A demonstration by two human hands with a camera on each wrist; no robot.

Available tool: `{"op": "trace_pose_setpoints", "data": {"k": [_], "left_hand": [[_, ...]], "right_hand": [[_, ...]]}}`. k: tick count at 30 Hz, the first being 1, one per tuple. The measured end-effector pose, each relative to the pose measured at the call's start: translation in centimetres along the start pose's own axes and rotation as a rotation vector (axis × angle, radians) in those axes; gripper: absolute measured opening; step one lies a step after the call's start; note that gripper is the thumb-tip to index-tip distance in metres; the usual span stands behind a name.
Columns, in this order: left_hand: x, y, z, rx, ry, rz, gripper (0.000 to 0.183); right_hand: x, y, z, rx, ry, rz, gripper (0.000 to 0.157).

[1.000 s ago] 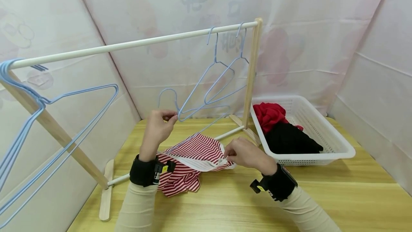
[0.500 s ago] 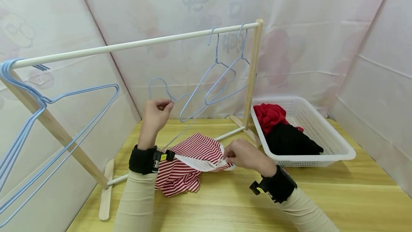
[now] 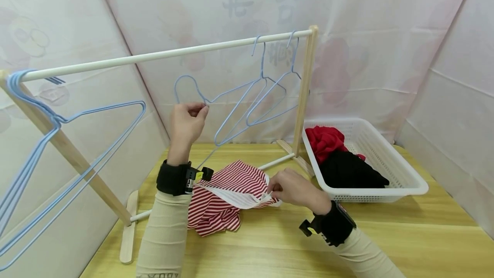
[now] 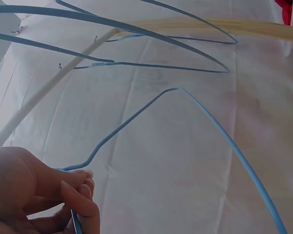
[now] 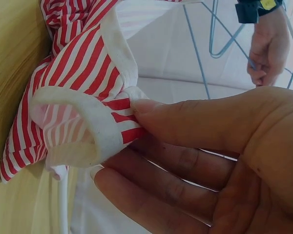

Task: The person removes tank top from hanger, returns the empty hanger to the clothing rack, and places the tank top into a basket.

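Note:
My left hand (image 3: 187,125) is raised beneath the rack's bar and pinches a light-blue wire hanger (image 4: 179,88) just below its hook. That hanger tilts, its lower corner passing behind the left wristband close over the garment. On the table lies a red-and-white striped garment (image 3: 216,213) with white trim, bunched at its left end. My right hand (image 3: 295,188) pinches the garment's right edge between thumb and forefinger. In the right wrist view, a white-bordered opening (image 5: 107,131) gapes beside the thumb, and the other fingers extend below the cloth.
A white rail (image 3: 162,56) on wooden posts spans the table. Two blue hangers (image 3: 230,117) hang near its right end, several more (image 3: 92,110) at the left. A white basket (image 3: 405,190) at right holds red cloth (image 3: 326,140) and black cloth (image 3: 351,170).
My left hand has risen, drawing the hanger up and clear of most of the striped garment, its hook now closer to the rail. The right hand keeps its pinch in nearly the same place.

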State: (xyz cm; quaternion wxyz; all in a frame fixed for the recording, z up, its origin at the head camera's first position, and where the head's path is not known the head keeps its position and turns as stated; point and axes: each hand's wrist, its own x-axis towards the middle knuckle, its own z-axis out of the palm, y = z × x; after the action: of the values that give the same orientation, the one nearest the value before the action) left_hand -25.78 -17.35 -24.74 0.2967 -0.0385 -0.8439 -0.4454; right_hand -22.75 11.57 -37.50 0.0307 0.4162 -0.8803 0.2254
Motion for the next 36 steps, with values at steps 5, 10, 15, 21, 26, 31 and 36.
{"op": "trace_pose_setpoints", "data": {"k": [5, 10, 15, 21, 26, 31, 36], "left_hand": [[0.7, 0.7, 0.2, -0.002, -0.007, 0.022, 0.024], [1.2, 1.1, 0.1, 0.022, -0.025, 0.032, 0.023], [1.5, 0.9, 0.0, 0.057, -0.041, 0.028, 0.023], [1.8, 0.9, -0.1, 0.094, -0.066, 0.005, 0.024], [2.0, 1.3, -0.2, 0.112, -0.085, 0.018, 0.025], [2.3, 1.9, -0.3, 0.116, -0.096, 0.016, 0.025], [2.6, 2.3, -0.2, 0.125, -0.081, 0.041, 0.024]], "right_hand": [[0.1, 0.0, 0.2, -0.010, -0.002, -0.019, 0.010], [0.3, -0.1, 0.2, -0.007, -0.014, -0.027, 0.011], [0.4, 0.1, 0.3, -0.009, -0.031, -0.039, 0.012], [0.4, 0.1, 0.4, -0.012, -0.041, -0.052, 0.013], [0.5, 0.1, 0.4, 0.003, -0.069, -0.050, 0.014], [0.6, 0.2, 0.3, 0.003, -0.105, -0.044, 0.014], [0.7, 0.2, 0.5, 0.015, -0.149, -0.050, 0.014]]}}
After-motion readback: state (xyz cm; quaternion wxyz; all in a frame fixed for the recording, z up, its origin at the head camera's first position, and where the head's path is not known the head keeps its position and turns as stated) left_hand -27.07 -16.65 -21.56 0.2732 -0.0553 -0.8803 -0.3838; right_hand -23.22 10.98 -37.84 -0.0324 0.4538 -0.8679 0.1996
